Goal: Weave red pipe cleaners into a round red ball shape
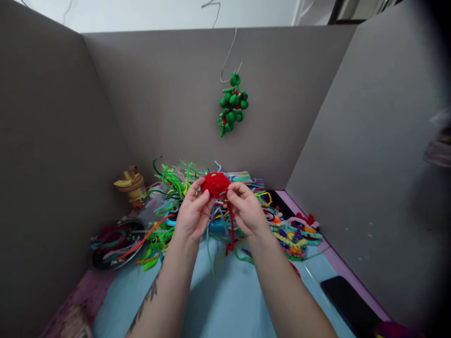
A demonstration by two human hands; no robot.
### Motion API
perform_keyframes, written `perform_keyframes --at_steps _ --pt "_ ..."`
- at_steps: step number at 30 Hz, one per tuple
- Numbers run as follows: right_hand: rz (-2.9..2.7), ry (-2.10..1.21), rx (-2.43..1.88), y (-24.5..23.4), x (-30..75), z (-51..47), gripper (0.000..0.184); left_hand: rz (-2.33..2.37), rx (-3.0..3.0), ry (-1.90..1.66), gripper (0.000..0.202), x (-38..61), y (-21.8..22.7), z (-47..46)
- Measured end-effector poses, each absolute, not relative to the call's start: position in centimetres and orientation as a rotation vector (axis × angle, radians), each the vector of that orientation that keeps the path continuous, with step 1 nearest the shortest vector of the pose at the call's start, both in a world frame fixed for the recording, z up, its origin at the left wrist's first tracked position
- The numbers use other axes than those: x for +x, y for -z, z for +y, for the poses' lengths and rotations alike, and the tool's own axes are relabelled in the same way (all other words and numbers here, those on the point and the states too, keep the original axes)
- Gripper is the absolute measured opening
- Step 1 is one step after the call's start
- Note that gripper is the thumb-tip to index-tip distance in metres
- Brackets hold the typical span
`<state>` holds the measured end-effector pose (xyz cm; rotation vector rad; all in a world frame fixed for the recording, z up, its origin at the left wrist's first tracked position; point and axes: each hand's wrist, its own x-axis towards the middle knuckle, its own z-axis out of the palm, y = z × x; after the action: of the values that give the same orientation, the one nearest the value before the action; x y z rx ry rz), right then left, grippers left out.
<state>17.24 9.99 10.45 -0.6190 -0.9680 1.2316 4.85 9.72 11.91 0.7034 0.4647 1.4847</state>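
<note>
A fuzzy red piece (215,183), rounded and made of what looks like pipe cleaner, is held up above the table between both hands. My left hand (195,209) pinches its left side between thumb and fingers. On the right side, my right hand (245,206) grips its edge with thumb and forefinger. A red pipe cleaner strand (231,227) hangs down from it beside my right hand. Behind and below the hands lies a heap of loose coloured pipe cleaners (176,180). Fingertips partly cover the red piece's edges.
Grey panels (169,94) enclose three sides. A green and red ornament (233,105) hangs from a wire hook at the back. At left are a round dark tray (100,263) and a yellow-brown pot (136,192). Colourful finished pieces (296,237) and a black phone (348,300) lie at right.
</note>
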Motion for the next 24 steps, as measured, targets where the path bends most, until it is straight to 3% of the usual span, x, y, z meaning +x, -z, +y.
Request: perform_keyframes --at_steps 3,9,15,24 --pt "-0.932 -1.213 -0.608 -10.5 17.4 10.0 0.022 0.433 0.759 -1.405 0.033 5.2 -11.7 9.5" --pt "-1.167 -1.011 -0.683 -10.4 17.0 9.7 0.013 0.488 0.838 -1.527 0.060 6.0 -11.6 9.1" --pt "-1.170 -0.717 -0.796 -10.2 17.2 9.8 0.009 0.630 0.812 -1.669 0.060 6.3 -11.4 9.5" --pt "-1.136 -0.581 -0.885 -10.3 17.0 9.4 0.005 0.576 0.720 -1.582 0.077 7.1 -10.9 9.2"
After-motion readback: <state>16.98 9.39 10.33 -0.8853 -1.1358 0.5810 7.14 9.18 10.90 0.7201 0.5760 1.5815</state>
